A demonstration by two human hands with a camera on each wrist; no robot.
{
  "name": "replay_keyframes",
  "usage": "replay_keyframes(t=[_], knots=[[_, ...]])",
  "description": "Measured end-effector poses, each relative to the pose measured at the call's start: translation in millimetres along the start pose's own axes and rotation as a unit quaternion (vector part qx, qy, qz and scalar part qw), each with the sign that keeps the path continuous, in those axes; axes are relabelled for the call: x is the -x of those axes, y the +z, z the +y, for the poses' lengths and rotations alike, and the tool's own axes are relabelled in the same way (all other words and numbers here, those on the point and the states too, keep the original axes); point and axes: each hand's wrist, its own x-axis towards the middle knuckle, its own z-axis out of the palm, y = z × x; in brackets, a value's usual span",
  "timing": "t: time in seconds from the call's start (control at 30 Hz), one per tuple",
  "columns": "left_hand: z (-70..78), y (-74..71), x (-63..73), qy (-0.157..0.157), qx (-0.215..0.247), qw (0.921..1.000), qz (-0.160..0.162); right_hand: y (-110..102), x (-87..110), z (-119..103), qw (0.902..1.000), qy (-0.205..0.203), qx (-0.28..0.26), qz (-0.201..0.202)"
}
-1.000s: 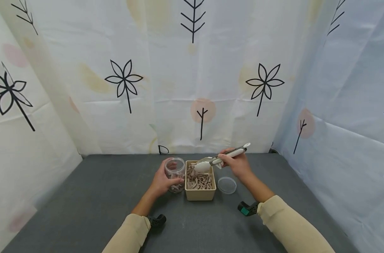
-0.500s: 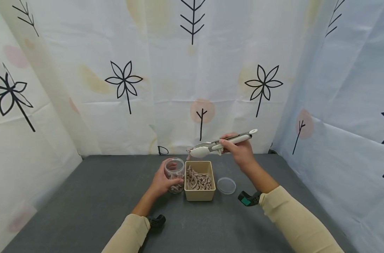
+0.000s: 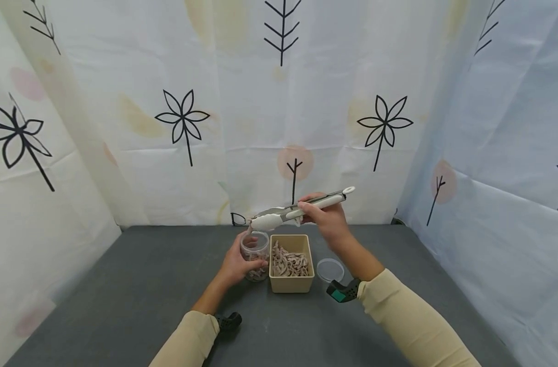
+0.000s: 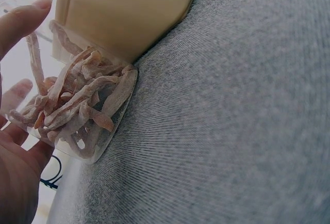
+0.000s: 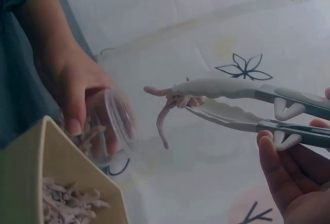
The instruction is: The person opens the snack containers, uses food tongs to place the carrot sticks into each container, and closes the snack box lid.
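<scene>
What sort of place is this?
Probably a makeshift recording booth: creased white plant-printed sheets line three sides of a dark-grey tabletop, and a black boxy device is on the left wrist.

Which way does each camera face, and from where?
Head: worn on the head, facing forward and down at jar, bin and tongs; left hand, right hand and sleeves show.
Left wrist: on that wrist, facing the jar, bin wall and tabletop; part of the left hand shows.
Right wrist: on that wrist, facing the tongs, jar and patterned backdrop; both hands show.
Head and right wrist share tongs, both hands.
</scene>
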Motion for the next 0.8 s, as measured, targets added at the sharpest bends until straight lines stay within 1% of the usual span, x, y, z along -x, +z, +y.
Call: replay_keyframes(t=[0.17,0.3,0.47,0.67,0.8], knots=[[0.4,-0.1,0.7,0.001,0.019,0.9998,-0.004,6.4,3.4,9.1,0.9996,0.026,-0.008,0.009],[0.7,-0.4,1.0,-0.008,0.012,0.9999,-0.001,6.2,5.6,17.0,0.9986,0.049,-0.001,0.021],[0.8,-0.5,0.8,-0.017,0.0,0.9999,0.0,4.4,6.0,23.7,0.9981,0.057,0.008,0.021],[1.3,-0.2,0.7,-0.025,-0.024,0.9994,0.011,3.9,4.7,29.7,0.9973,0.069,0.024,0.008],[1.3,-0.4,0.5,-0.027,-0.031,0.999,0.014,2.3,3.7,29.7,0.998,0.06,0.017,-0.002]])
